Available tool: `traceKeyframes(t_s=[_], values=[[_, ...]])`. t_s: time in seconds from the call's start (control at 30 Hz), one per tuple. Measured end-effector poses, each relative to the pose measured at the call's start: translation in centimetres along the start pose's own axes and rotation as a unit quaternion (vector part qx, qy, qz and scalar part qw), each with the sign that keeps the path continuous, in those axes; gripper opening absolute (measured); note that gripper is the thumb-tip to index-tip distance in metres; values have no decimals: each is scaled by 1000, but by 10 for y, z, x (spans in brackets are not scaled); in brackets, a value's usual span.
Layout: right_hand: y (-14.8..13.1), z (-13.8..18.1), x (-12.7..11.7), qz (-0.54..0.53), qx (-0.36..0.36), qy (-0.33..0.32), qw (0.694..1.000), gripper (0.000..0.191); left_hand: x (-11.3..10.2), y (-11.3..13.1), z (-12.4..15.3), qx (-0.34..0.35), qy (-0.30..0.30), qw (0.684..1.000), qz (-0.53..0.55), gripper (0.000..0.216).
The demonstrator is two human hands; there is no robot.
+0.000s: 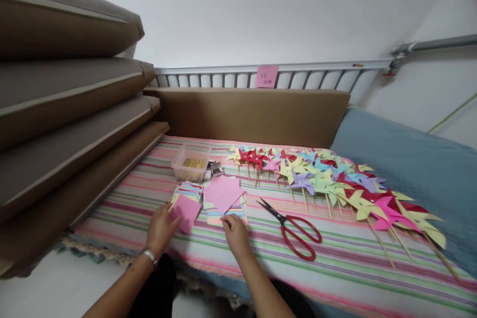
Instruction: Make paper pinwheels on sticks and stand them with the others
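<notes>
My left hand (161, 228) grips a pink paper square (185, 212) by its left edge, just above the striped cloth (335, 268). My right hand (234, 231) rests on the cloth with its fingers curled, its fingertips at the near edge of a stack of coloured paper squares (227, 208). A loose pink sheet (222, 193) lies on top of that stack. A second stack of coloured squares (190, 190) lies just behind the sheet I hold.
Red-handled scissors (296, 231) lie right of my right hand. Several paper pinwheels on sticks (335, 184) spread across the right. A clear box of wooden sticks (190, 163) stands behind the paper. Brown cushions (67, 109) are stacked at left, a blue sheet (410, 169) at right.
</notes>
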State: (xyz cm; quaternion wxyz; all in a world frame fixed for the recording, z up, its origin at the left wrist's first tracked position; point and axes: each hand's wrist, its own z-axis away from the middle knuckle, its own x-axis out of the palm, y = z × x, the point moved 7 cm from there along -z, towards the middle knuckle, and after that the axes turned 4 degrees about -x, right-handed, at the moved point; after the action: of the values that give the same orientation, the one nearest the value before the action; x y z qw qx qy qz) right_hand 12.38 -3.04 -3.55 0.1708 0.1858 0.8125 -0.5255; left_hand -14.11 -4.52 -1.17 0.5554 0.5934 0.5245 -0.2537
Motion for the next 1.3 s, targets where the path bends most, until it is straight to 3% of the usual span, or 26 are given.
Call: traceKeyframes(t_s=[0.13,0.47,0.73,0.93,1.03,1.17,1.3], values=[[1,2,-1,5,-2,-8,1000,22,10,14,-8,-35,-7,998,-47,57],[0,-1,-4,1,14,-10,1000,22,14,14,-12,-88,-30,991,-93,56],[2,0,-4,-22,21,-10,999,24,14,16,-6,-74,21,996,-43,46],[4,6,-7,-71,23,-3,997,23,2,18,-2,-53,53,995,67,16],[3,9,-12,-114,30,9,993,19,-6,22,1,-55,52,985,155,17],[0,10,-19,-194,61,23,979,14,-6,40,9,-71,-19,953,294,30],[-4,8,-16,-299,128,13,945,39,6,70,16,-96,-102,906,400,34]])
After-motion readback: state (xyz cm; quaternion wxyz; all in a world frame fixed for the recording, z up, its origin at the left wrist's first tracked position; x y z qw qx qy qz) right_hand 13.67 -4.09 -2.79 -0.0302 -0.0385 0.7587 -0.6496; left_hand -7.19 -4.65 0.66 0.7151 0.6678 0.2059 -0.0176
